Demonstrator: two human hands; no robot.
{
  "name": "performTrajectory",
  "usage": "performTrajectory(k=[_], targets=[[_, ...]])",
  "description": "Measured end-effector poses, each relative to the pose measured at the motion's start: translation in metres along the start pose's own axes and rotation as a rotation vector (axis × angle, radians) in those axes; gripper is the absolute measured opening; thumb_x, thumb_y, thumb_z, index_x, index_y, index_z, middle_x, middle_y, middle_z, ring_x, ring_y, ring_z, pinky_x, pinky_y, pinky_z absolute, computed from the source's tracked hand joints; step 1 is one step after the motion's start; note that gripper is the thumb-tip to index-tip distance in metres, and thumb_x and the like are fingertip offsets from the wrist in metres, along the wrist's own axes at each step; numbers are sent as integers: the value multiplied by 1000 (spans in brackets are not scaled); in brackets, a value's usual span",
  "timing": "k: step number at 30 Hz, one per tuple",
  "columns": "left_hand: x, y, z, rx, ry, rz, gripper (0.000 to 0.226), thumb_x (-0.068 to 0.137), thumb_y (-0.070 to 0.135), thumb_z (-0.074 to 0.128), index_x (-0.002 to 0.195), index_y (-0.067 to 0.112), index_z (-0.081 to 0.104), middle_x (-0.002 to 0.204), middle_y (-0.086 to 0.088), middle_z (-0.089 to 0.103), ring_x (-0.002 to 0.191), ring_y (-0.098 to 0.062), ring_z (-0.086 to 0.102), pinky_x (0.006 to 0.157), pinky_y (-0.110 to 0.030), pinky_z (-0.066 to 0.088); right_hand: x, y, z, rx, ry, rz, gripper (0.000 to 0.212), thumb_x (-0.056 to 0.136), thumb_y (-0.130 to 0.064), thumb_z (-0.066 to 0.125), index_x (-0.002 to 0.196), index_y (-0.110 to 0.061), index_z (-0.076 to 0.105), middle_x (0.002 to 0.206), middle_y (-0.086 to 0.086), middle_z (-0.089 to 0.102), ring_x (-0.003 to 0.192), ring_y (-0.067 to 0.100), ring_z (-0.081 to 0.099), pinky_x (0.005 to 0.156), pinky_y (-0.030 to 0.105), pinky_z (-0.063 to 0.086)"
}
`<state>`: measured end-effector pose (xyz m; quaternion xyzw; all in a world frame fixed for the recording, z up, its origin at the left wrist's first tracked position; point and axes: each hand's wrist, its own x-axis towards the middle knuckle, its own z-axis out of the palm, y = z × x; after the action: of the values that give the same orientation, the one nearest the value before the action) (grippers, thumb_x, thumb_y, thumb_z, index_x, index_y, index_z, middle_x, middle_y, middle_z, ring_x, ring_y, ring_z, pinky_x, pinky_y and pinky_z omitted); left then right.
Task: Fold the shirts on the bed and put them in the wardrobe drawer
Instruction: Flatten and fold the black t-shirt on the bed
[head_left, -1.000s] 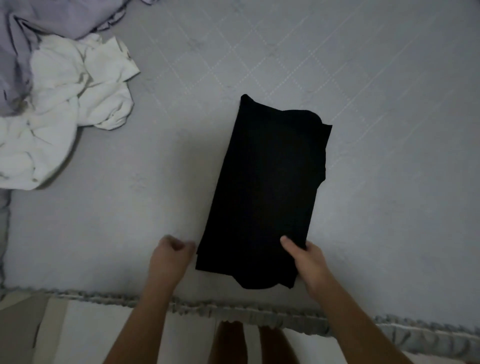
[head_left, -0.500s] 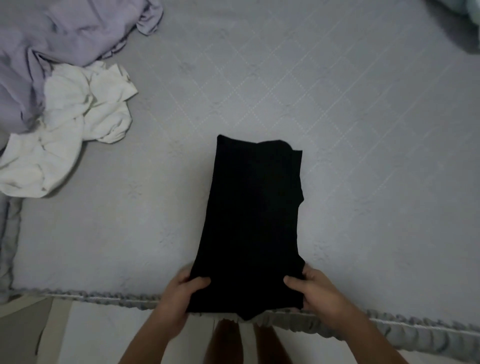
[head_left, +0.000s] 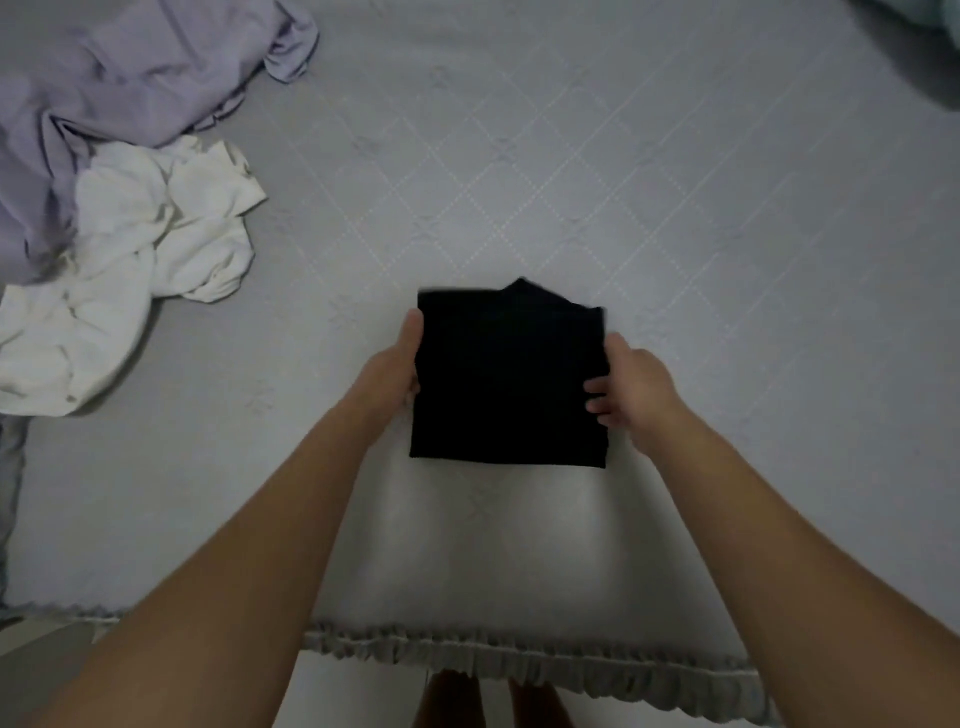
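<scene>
A black shirt (head_left: 509, 379), folded to a compact square, lies on the grey bed (head_left: 675, 234) near its near edge. The left hand (head_left: 395, 369) and right hand (head_left: 631, 387) pinch its side edges. Far left, a crumpled white shirt (head_left: 130, 270) touches a lilac garment (head_left: 130, 83).

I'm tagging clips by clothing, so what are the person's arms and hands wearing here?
Nothing shows on them. Both forearms are bare as far as the picture's bottom edge, with no sleeve in view. The left hand and right hand have no gloves, and no watch, ring or bracelet is visible in the dim light.
</scene>
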<state>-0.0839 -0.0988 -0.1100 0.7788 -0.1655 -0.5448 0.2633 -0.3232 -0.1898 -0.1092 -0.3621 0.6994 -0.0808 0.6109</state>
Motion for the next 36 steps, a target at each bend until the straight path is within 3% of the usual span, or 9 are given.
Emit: performTrajectory(k=[4, 8, 11, 17, 21, 23, 26, 29, 36], targets=[[22, -15, 5, 162, 144, 181, 42, 94, 54, 54, 87, 14, 65, 78, 8, 64, 71, -7, 59, 60, -19, 43, 11, 38, 12, -388, 150, -135, 57, 91, -52, 57, 124, -5, 56, 118, 13, 58, 103, 30, 61, 88, 42, 54], [16, -37, 10, 100, 170, 251, 44, 99, 34, 55, 61, 18, 42, 49, 18, 43, 45, 3, 37, 43, -14, 30, -2, 68, 9, -277, 153, -173, 27, 95, -35, 60, 94, -8, 62, 89, 9, 66, 80, 22, 64, 61, 26, 49], [12, -52, 12, 81, 193, 240, 40, 98, 33, 57, 64, 14, 48, 55, 11, 48, 52, -2, 41, 50, -21, 35, -13, 87, 5, -184, 181, -161, 24, 94, -31, 62, 80, -11, 62, 73, 0, 63, 64, 11, 57, 45, 10, 37], [17, -41, 20, 72, 213, 217, 25, 94, 35, 64, 99, 10, 65, 95, -14, 70, 82, -17, 64, 81, -44, 56, -4, 87, 0, -248, 189, -168, 22, 92, -29, 65, 76, -18, 53, 72, -4, 59, 62, 8, 55, 46, 9, 37], [22, -21, 15, -83, 54, 258, 68, 86, 34, 75, 144, 30, 40, 131, -2, 60, 115, -14, 62, 99, -35, 52, 7, 55, 6, -60, 219, -241, 31, 88, -40, 71, 106, -27, 50, 96, -15, 55, 80, -6, 54, 58, 1, 37], [22, -17, 15, 0, -20, 323, 62, 87, 29, 74, 142, 32, 46, 129, 7, 62, 116, -9, 61, 99, -27, 51, 11, 41, 6, -39, 205, -237, 39, 87, -41, 71, 118, -24, 53, 96, -13, 55, 83, 1, 55, 61, 3, 39], [18, -18, 10, -73, -71, 357, 28, 88, 25, 73, 115, 31, 69, 105, 11, 73, 102, -12, 69, 81, -20, 56, 9, 35, 5, 1, 163, -249, 26, 89, -36, 69, 81, -14, 59, 74, -2, 60, 66, 9, 56, 53, 17, 45], [17, -28, 8, -132, -62, 341, 15, 90, 24, 71, 104, 30, 73, 100, 6, 74, 97, -15, 71, 75, -21, 56, -2, 49, 6, 90, 143, -204, 29, 88, -35, 67, 71, -15, 56, 70, -2, 62, 61, 7, 58, 53, 21, 49], [27, -23, 24, 159, 184, 473, 21, 94, 20, 65, 112, 30, 68, 105, 24, 66, 96, 5, 62, 91, -18, 51, 8, 59, 6, -173, 330, -336, 21, 97, -19, 59, 76, -16, 60, 77, 3, 64, 67, 11, 59, 50, 11, 42]])
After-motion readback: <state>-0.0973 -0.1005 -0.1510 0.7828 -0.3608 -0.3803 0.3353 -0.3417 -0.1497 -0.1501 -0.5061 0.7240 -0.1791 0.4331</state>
